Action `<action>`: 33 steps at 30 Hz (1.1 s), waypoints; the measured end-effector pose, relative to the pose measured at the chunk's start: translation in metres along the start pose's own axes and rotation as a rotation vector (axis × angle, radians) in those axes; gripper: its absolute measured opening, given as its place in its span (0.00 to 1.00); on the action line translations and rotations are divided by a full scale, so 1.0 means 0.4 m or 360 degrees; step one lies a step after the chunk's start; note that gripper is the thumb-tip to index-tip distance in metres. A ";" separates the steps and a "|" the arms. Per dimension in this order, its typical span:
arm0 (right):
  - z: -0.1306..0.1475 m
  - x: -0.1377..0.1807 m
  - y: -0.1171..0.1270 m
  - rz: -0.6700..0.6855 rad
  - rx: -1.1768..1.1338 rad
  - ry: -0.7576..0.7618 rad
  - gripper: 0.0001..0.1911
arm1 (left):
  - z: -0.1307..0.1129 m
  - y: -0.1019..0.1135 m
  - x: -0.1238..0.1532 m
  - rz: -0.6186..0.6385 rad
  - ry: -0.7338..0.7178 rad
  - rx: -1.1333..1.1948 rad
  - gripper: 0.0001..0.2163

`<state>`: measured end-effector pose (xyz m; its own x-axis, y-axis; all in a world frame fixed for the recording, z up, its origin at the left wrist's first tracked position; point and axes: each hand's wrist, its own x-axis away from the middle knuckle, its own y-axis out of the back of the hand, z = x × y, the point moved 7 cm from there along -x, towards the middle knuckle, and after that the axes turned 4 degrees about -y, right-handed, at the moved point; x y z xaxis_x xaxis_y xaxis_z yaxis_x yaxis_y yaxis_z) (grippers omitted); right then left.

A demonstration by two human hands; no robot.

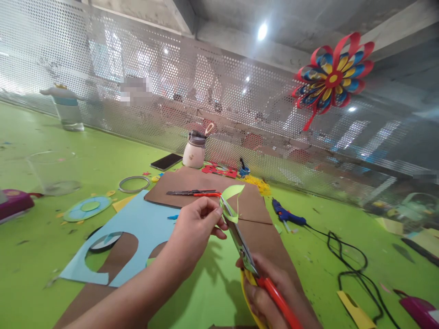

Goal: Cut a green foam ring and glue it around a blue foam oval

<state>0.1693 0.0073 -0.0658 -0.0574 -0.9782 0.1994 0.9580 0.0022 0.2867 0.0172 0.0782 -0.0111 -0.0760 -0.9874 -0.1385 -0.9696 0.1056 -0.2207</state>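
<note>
My left hand (202, 224) is closed, thumb and fingertips pinching a small curled light-green paper piece (233, 192). In my right hand (267, 288) is a pair of scissors (242, 246) with red and yellow handles. The metal blades point up and away, their tips at the green paper beside my left fingertips. Below lies brown cardboard (254, 233), with a red-and-black craft knife (192, 192) on it. Light-blue paper (137, 224) with rounded cutouts lies to the left of my left hand. A bright green sheet (202, 292) lies beneath both hands.
A blue glue gun (288, 214) and its black cord (353, 269) lie at right. Behind the cardboard stand a lidded bottle (194, 153) and a phone (166, 161). At left are a clear cup (53, 173) and a tape ring (134, 184). A paper flower (333, 78) hangs upper right.
</note>
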 end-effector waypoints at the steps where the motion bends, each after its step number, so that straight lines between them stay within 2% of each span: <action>1: 0.001 0.001 0.001 -0.0015 0.0006 0.0003 0.12 | 0.000 0.000 0.000 -0.0002 -0.0001 -0.0004 0.06; 8: 0.007 0.002 0.000 -0.0014 0.0081 0.0002 0.14 | -0.006 0.005 -0.003 -0.0019 0.0002 -0.0013 0.06; 13: 0.038 0.008 0.003 -0.0042 0.0143 0.0138 0.11 | -0.010 0.019 -0.008 -0.0057 0.0026 -0.0107 0.06; 21: 0.053 0.007 0.002 -0.0061 0.0223 0.0224 0.10 | -0.011 0.023 -0.011 -0.0074 -0.0034 -0.0254 0.07; 28: 0.034 0.002 0.000 0.0017 0.0192 0.0152 0.11 | -0.001 0.025 -0.018 -0.0042 -0.0046 -0.0272 0.07; 33: -0.003 -0.006 -0.004 0.0111 0.0118 -0.0028 0.14 | -0.002 0.024 -0.015 -0.0042 -0.0046 -0.0260 0.07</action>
<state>0.1681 0.0096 -0.0679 0.0031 -0.9714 0.2375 0.9366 0.0861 0.3398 0.0080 0.0852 -0.0117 -0.0454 -0.9856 -0.1629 -0.9963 0.0566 -0.0650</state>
